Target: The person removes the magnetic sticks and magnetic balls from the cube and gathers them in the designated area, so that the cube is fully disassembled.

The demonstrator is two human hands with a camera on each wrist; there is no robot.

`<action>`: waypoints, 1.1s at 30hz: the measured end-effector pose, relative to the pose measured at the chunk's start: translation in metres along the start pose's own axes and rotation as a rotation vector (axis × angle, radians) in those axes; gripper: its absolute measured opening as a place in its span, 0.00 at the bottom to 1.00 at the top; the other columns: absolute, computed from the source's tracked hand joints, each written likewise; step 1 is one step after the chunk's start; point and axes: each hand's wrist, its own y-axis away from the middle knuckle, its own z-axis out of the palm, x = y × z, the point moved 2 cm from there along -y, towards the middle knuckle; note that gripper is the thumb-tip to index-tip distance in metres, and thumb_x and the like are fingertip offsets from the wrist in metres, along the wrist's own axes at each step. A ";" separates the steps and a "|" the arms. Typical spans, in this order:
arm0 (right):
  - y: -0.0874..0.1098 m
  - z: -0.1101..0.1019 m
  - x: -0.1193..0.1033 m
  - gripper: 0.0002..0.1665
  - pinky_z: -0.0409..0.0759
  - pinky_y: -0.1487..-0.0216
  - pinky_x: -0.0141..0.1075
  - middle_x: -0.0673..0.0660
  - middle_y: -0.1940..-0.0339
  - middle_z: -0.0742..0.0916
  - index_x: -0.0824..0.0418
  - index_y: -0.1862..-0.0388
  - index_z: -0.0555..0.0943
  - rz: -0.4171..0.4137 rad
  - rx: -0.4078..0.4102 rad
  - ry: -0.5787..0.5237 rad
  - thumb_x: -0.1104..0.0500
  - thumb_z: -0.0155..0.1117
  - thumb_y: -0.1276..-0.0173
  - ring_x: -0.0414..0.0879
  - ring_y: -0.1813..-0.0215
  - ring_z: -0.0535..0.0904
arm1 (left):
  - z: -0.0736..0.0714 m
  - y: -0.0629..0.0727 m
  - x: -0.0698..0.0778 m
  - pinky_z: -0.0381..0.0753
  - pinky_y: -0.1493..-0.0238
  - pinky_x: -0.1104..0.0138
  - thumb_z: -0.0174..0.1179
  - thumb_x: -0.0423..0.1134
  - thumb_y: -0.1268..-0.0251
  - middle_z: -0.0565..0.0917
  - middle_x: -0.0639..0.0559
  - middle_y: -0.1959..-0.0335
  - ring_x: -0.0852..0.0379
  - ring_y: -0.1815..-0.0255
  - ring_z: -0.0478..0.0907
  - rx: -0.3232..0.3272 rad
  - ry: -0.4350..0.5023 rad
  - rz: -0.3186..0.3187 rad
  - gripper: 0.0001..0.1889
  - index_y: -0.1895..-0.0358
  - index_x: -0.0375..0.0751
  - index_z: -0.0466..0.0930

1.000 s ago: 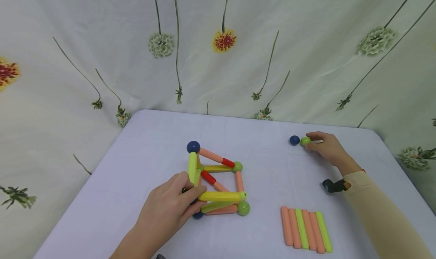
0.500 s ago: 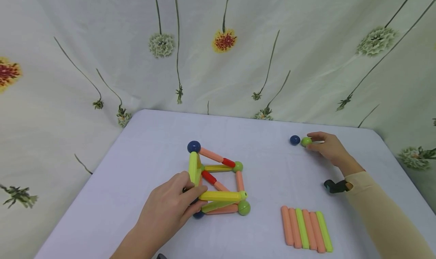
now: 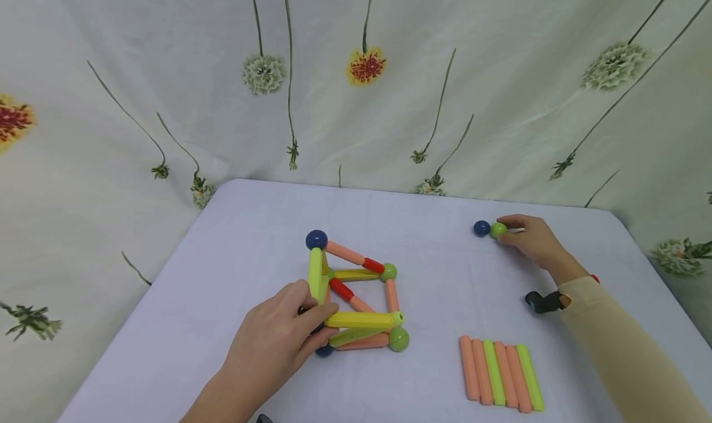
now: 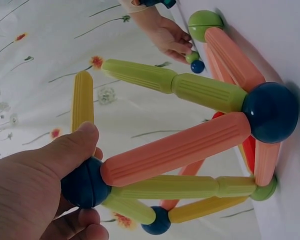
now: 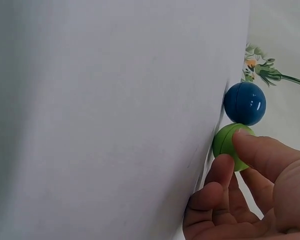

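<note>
My left hand [image 3: 272,333] grips a dark blue ball [image 4: 85,186] at an upper corner of a frame of sticks and balls. From that ball run a yellow stick [image 3: 358,321], an orange stick [image 4: 175,149] and green sticks. Another blue ball [image 3: 316,240] forms the frame's far upper corner, and a green ball [image 3: 398,339] its near right foot. Over at the back right, my right hand [image 3: 534,242] pinches a loose green ball [image 5: 225,143] between thumb and fingers, low at the tabletop. Touching or almost touching it is a loose blue ball [image 5: 245,103].
A row of several orange and green sticks [image 3: 500,375] lies at the table's front right. The white tabletop [image 3: 423,256] ends at a flower-printed cloth [image 3: 500,151] behind. A dark wrist device [image 3: 545,302] juts from the right sleeve.
The right hand has shifted slightly left with the green ball, narrowing the gap to the blue ball. My left hand and the frame stay in place.
</note>
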 end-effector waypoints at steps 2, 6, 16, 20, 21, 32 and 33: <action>0.000 0.001 -0.002 0.28 0.73 0.47 0.49 0.68 0.35 0.72 0.63 0.32 0.71 -0.003 -0.003 0.000 0.60 0.61 0.30 0.61 0.42 0.70 | 0.000 0.000 0.000 0.67 0.75 0.78 0.80 0.41 0.58 0.68 0.58 0.68 0.65 0.70 0.67 0.001 0.000 -0.001 0.19 0.58 0.50 0.86; 0.000 0.001 -0.004 0.28 0.74 0.46 0.49 0.69 0.35 0.72 0.63 0.32 0.70 0.002 -0.009 0.003 0.59 0.61 0.29 0.62 0.41 0.70 | 0.000 0.000 0.000 0.67 0.76 0.79 0.79 0.41 0.58 0.68 0.58 0.68 0.65 0.70 0.67 0.002 0.006 0.001 0.19 0.58 0.51 0.86; 0.000 -0.001 -0.003 0.30 0.74 0.53 0.42 0.68 0.34 0.71 0.62 0.31 0.69 0.014 -0.026 -0.015 0.58 0.62 0.30 0.60 0.43 0.71 | 0.000 -0.002 0.000 0.67 0.76 0.79 0.80 0.41 0.58 0.68 0.57 0.69 0.65 0.70 0.67 -0.015 -0.002 -0.009 0.19 0.58 0.50 0.87; 0.000 -0.001 -0.003 0.30 0.74 0.54 0.41 0.68 0.34 0.71 0.62 0.31 0.69 0.016 -0.035 -0.023 0.58 0.62 0.30 0.59 0.44 0.71 | 0.000 -0.002 0.000 0.66 0.76 0.79 0.79 0.42 0.58 0.67 0.58 0.69 0.65 0.71 0.67 -0.019 -0.004 -0.014 0.19 0.58 0.50 0.87; 0.000 -0.002 -0.003 0.30 0.74 0.54 0.41 0.68 0.34 0.72 0.62 0.31 0.69 0.017 -0.035 -0.023 0.58 0.62 0.30 0.58 0.44 0.71 | 0.000 -0.002 0.000 0.66 0.76 0.79 0.80 0.42 0.58 0.68 0.58 0.69 0.65 0.71 0.67 -0.020 -0.005 -0.015 0.19 0.58 0.50 0.87; 0.000 -0.003 -0.002 0.32 0.75 0.50 0.46 0.69 0.34 0.71 0.63 0.30 0.68 0.020 -0.035 -0.013 0.58 0.63 0.31 0.61 0.43 0.72 | 0.001 -0.001 -0.001 0.67 0.76 0.79 0.80 0.42 0.58 0.68 0.58 0.69 0.66 0.70 0.67 -0.025 0.001 -0.022 0.19 0.58 0.50 0.87; 0.001 -0.004 -0.002 0.33 0.75 0.48 0.48 0.69 0.34 0.71 0.63 0.30 0.67 0.019 -0.035 -0.014 0.57 0.63 0.31 0.62 0.42 0.71 | 0.001 -0.001 -0.001 0.67 0.76 0.79 0.80 0.42 0.58 0.68 0.58 0.68 0.66 0.70 0.67 -0.024 0.001 -0.020 0.19 0.58 0.50 0.87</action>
